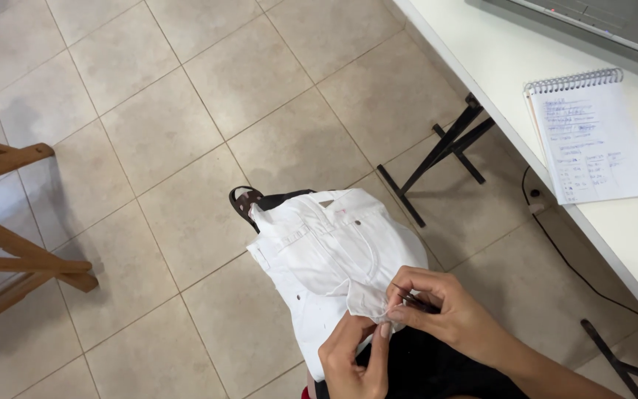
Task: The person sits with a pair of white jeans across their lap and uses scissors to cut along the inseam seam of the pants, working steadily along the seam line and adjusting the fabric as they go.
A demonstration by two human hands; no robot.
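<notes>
Together, hands pinch white garment.

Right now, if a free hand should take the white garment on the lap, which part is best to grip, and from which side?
Probably the waistband edge of the white garment, from the far-left side. It hangs free over the knee there, while the left hand and right hand pinch the near fold.

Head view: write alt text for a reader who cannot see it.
Two bare hands work at a white garment on the person's lap: the right hand pinches a fold of fabric with a thin dark tool, the left hand grips the cloth below. Beige tiled floor lies beneath, and a spiral notepad sits on a white table.
</notes>
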